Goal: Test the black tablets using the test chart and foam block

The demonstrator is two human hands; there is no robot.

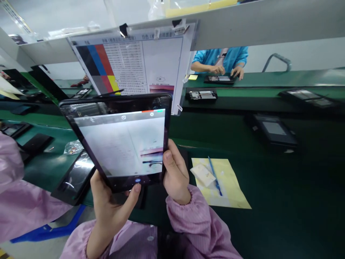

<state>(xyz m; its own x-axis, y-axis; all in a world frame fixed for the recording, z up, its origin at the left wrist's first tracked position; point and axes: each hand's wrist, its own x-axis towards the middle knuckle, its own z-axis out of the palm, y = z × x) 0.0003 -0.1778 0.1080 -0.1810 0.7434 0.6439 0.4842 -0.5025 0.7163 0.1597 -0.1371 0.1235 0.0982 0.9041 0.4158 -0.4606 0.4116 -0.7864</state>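
A black-framed tablet (121, 147) is held up in front of me, tilted, its screen lit with a camera picture. My left hand (110, 205) grips its lower left corner, the thumb at the bottom edge by the round blue button. Along the right edge, my right hand (176, 172) is closed on the frame with the thumb on the front. Behind the tablet hangs a printed chart (167, 54) with colour blocks, lines of text and a white area. The tablet covers the chart's lower part.
A yellow sheet (234, 190) bears a blue pen (215, 178) and a small whitish packet (202, 175). Another tablet (75, 176) lies at left beside a co-worker's pink sleeve (32, 201). Devices in black trays (275, 131) sit on the green line. Across it, a person in blue (219, 63) handles a device.
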